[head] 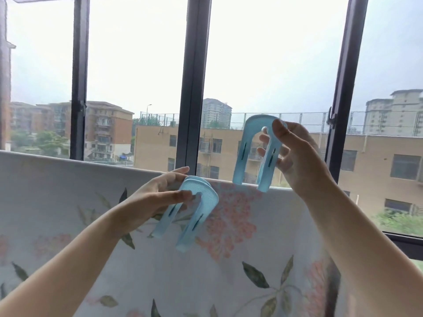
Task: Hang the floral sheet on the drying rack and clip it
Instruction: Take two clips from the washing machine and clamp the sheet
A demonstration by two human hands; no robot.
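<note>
The floral sheet, white with pink flowers and green leaves, hangs over a bar that it hides, its top fold running across the view. My left hand grips a large light-blue U-shaped clip in front of the sheet, just below the fold, legs pointing down and left. My right hand holds a second blue clip upright by its arched top, above the fold. That clip's leg tips sit at the sheet's top edge; whether they straddle it I cannot tell.
A window with dark vertical frames stands right behind the sheet, with apartment buildings outside. A window handle sticks out on the right frame. The sheet's right edge ends near the right forearm.
</note>
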